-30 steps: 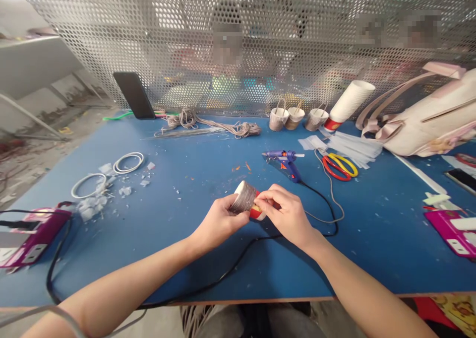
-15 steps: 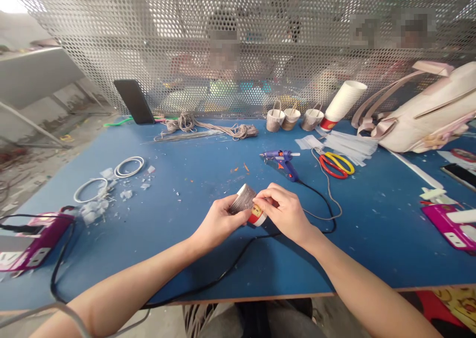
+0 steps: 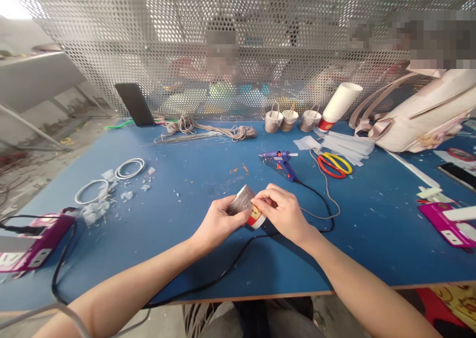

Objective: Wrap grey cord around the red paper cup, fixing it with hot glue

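Note:
My left hand [image 3: 225,216] is closed around a paper cup [image 3: 256,218], which lies tilted with its white rim towards the upper left. Grey-brown cord wraps much of the cup, while a red and yellow printed band shows bare at the other end. My right hand [image 3: 284,209] pinches at the edge of the wrapping, fingertips against the cup. From behind this hand a thin grey cord [image 3: 327,216] loops over the table towards the scissors; the bit between the fingertips is mostly hidden. Beyond the hands lies a blue glue gun [image 3: 282,164].
Red and yellow scissors [image 3: 334,164] lie by translucent strips [image 3: 349,147]. At the back stand cord-wrapped cups [image 3: 273,122], stacked paper cups [image 3: 344,102], cord bundles [image 3: 186,124] and a phone [image 3: 134,104]. White rings [image 3: 129,168] lie left. A black cable [image 3: 238,258] crosses in front; a bag [image 3: 416,114] sits right.
The cup and both hands stay almost in place. My right fingers have shifted very slightly along the cup, and the whole view has moved a little.

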The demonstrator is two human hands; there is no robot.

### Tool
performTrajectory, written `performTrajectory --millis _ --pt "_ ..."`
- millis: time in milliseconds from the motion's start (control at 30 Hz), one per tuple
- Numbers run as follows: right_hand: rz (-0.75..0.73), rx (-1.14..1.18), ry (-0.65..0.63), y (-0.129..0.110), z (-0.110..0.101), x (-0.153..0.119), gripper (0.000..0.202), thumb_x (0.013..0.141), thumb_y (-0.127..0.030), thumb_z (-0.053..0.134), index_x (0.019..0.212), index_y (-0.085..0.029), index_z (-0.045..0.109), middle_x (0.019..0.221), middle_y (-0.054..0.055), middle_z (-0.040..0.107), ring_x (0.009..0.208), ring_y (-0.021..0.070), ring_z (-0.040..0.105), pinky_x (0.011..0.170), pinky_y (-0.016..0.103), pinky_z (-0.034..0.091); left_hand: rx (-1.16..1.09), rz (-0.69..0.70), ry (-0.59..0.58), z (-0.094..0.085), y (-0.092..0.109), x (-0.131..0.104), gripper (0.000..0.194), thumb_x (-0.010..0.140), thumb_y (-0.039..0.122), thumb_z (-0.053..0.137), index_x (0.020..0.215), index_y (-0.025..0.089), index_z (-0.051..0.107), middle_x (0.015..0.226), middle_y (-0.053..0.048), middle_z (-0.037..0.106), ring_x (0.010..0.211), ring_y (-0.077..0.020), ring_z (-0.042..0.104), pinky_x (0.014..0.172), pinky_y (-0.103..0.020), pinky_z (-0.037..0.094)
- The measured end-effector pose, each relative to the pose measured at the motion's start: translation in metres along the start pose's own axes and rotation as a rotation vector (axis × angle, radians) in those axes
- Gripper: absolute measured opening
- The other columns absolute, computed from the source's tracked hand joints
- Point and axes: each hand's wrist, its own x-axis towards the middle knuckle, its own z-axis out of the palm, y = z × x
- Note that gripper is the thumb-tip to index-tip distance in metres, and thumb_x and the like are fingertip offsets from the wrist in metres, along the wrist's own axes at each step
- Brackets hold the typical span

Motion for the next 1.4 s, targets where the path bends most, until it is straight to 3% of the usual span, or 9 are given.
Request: performTrajectory --millis 800,1000,1167,1267,1400 --pt "0.038 -0.012 0.011 0.003 0.000 0.002 0.017 0.087 -0.027 0.055 0.071 -0.020 0.058 0.063 -0.001 0.052 0.057 0.0112 0.048 0.055 0.023 0.040 0.063 0.052 0.057 -0.004 0.005 0.000 0.018 0.069 0.025 0.055 0.058 0.016 0.044 0.055 0.006 0.035 0.052 -0.0073 0.033 0.050 -0.019 0.028" --pt "0.073 -0.083 0.030 0.007 -0.006 0.006 0.016 0.089 -0.026 0.052 0.077 -0.020 0.061 0.073 0.002 0.061 0.068 0.0145 0.058 0.064 0.027 0.045 0.061 0.091 0.059 -0.009 0.002 0.002 0.014 0.072 0.026 0.056 0.066 0.014 0.055 0.057 0.004 0.048 0.056 -0.0092 0.043 0.053 -0.020 0.035" --pt "0.052 -0.056 0.210 0.006 -0.029 0.016 0.016 0.089 -0.030 0.050 0.081 -0.021 0.061 0.086 0.006 0.064 0.083 0.0182 0.061 0.077 0.032 0.048 0.065 0.124 0.105 -0.013 0.003 0.005 0.024 0.073 0.031 0.057 0.086 0.012 0.065 0.072 -0.002 0.063 0.068 -0.0153 0.055 0.062 -0.024 0.044" --pt "0.152 -0.036 0.324 0.010 -0.044 0.018 0.021 0.088 -0.035 0.051 0.080 -0.020 0.062 0.082 0.005 0.065 0.077 0.0176 0.061 0.071 0.031 0.049 0.067 0.110 0.128 -0.015 0.003 0.006 0.027 0.073 0.030 0.056 0.090 0.012 0.066 0.076 -0.003 0.065 0.071 -0.0173 0.057 0.066 -0.026 0.046" --pt "0.418 -0.063 0.253 0.032 -0.060 0.018 0.034 0.085 -0.046 0.048 0.071 -0.018 0.063 0.070 0.005 0.067 0.067 0.0181 0.063 0.066 0.031 0.049 0.023 0.134 0.110 -0.018 0.004 0.006 0.028 0.073 0.030 0.054 0.092 0.013 0.066 0.084 -0.004 0.067 0.079 -0.0190 0.058 0.072 -0.027 0.046"
